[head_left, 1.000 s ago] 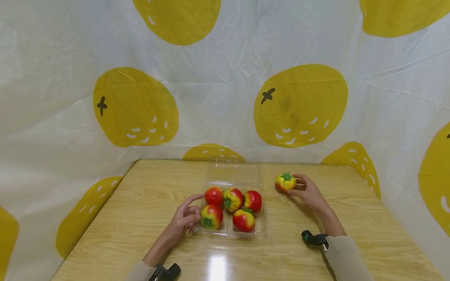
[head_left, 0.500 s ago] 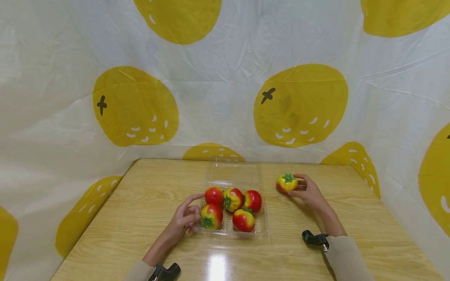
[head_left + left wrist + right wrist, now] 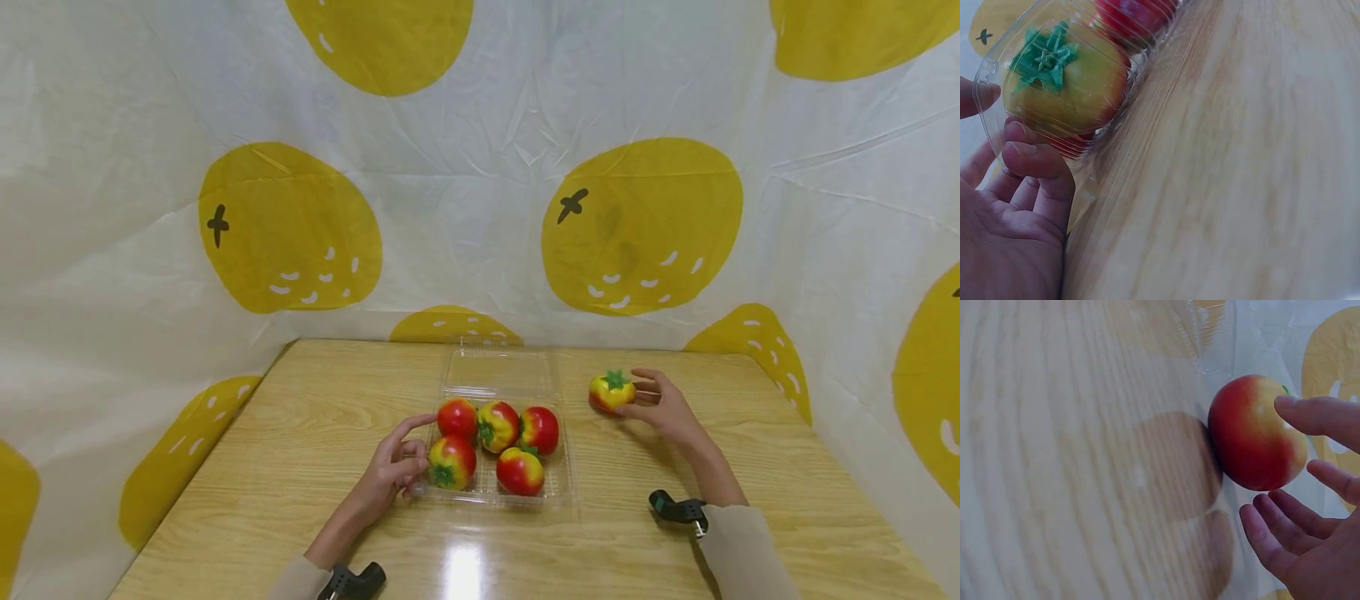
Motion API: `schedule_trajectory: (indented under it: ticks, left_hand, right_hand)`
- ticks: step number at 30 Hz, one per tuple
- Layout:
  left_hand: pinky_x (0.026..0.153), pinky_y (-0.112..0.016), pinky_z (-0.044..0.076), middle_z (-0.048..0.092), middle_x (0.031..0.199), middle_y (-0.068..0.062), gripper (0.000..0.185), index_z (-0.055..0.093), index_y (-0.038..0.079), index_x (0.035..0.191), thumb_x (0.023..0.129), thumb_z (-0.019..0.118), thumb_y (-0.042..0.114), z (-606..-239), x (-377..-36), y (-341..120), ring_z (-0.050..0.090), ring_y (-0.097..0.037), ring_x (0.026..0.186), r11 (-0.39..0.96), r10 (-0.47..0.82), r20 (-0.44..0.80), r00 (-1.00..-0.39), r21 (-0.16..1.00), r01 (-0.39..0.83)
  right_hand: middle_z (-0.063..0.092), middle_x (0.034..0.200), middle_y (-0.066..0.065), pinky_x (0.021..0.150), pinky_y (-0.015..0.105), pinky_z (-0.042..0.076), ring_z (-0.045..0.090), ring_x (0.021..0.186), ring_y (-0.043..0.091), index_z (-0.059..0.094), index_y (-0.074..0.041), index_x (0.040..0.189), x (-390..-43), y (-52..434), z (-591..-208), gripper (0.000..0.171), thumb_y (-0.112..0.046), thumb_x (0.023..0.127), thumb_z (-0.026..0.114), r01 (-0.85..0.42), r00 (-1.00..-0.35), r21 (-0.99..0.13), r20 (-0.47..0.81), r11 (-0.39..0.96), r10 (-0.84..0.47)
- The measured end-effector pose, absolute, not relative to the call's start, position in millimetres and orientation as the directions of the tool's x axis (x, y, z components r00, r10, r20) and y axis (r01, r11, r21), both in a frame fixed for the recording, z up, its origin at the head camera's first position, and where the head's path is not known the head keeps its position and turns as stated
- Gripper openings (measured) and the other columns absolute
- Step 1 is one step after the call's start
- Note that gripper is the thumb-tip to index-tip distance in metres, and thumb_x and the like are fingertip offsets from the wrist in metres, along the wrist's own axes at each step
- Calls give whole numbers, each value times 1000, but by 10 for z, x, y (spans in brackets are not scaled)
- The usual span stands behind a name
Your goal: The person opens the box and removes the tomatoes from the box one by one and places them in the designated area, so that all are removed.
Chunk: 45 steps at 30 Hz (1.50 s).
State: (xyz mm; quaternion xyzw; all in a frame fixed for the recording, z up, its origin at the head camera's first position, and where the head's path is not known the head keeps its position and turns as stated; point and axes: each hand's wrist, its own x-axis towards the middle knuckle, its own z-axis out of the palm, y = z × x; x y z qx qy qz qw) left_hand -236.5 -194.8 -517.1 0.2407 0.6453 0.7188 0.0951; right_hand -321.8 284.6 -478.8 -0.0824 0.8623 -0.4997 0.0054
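In the head view, the left hand (image 3: 392, 467) is curling at the near left corner of the clear clamshell box (image 3: 480, 498), which is holding five red-and-yellow fruits (image 3: 520, 471). Right of the box, a loose green-capped fruit (image 3: 611, 393) is sitting on the wooden table (image 3: 337, 400), with the right hand (image 3: 666, 408) spreading on its side away from the box. In the left wrist view, thumb and fingers are pinching the box's rim. In the right wrist view, the fingers are parting widely, gripping nothing; whether the overlapping thumb is touching the loose fruit, I cannot tell.

The right hand (image 3: 666, 412) has eased slightly rightward since 0.5 s ago, its fingers loosened from the red-and-yellow fruit (image 3: 609, 393). That fruit sits marginally further right than 1 s ago.
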Motion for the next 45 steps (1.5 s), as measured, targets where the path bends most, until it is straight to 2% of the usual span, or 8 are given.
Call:
schedule_trajectory:
  ticks: [2, 7, 11, 15, 24, 32, 45]
  left_hand:
    - [40, -22, 39, 50, 81, 1, 64, 31, 0, 157, 97, 52, 0, -5168, -2366, -1946, 46, -6, 56, -151, 449, 226, -864, 973, 176]
    - [40, -23, 39, 51, 81, 0, 64, 31, -1, 157, 97, 52, 0, -5163, -2365, -1942, 46, -7, 56, -154, 448, 221, -867, 974, 169]
    - [40, -23, 39, 51, 80, 0, 64, 31, -1, 157, 96, 52, 0, -5167, -2366, -1943, 46, -8, 56, -157, 446, 217, -868, 974, 163]
    - [41, -22, 39, 51, 80, 2, 65, 30, 0, 157, 96, 53, 0, -5168, -2364, -1945, 46, -7, 55, -160, 447, 216, -868, 974, 160]
    - [40, -24, 38, 51, 79, 2, 64, 30, -2, 157, 97, 52, 0, -5169, -2355, -1952, 45, -7, 55, -166, 446, 222, -867, 973, 163]
    - [40, -22, 39, 51, 79, 1, 64, 31, -1, 156, 96, 52, -1, -5174, -2361, -1947, 45, -7, 54, -164, 438, 221, -871, 973, 165]
    - [39, -25, 37, 51, 79, 2, 64, 30, -1, 157, 97, 51, -1, -5163, -2361, -1944, 45, -8, 54, -167, 450, 225, -864, 972, 166]
  right_hand:
    - [42, 149, 39, 100, 36, 54, 48, 136, 54, 29, 4, 157, -3210, 2860, -4755, 82, -17, 94, 76, -147, -985, -858, 83, 493, -150]
    - [40, 152, 38, 106, 61, 49, 43, 139, 55, 29, 1, 158, -3154, 2849, -4625, 81, -18, 94, 76, -172, -982, -838, 108, 517, -152]
    - [37, 154, 38, 109, 68, 43, 40, 141, 56, 29, 0, 158, -3107, 2815, -4500, 81, -18, 94, 76, -188, -980, -831, 128, 524, -149]
    - [37, 154, 37, 112, 68, 39, 39, 142, 56, 30, 2, 157, -3080, 2787, -4389, 80, -15, 94, 76, -209, -977, -827, 152, 522, -150]
    - [42, 152, 33, 111, 70, 38, 39, 143, 51, 35, -1, 155, -3002, 2718, -4204, 76, -16, 93, 76, -289, -957, -792, 233, 538, -172]
    - [46, 152, 28, 111, 68, 40, 42, 141, 48, 39, -1, 153, -2896, 2611, -4058, 72, -20, 94, 77, -349, -937, -749, 283, 563, -204]
    - [53, 145, 24, 104, 65, 47, 52, 133, 43, 48, 0, 146, -2806, 2329, -3952, 62, -10, 92, 77, -466, -885, -694, 368, 549, -285]
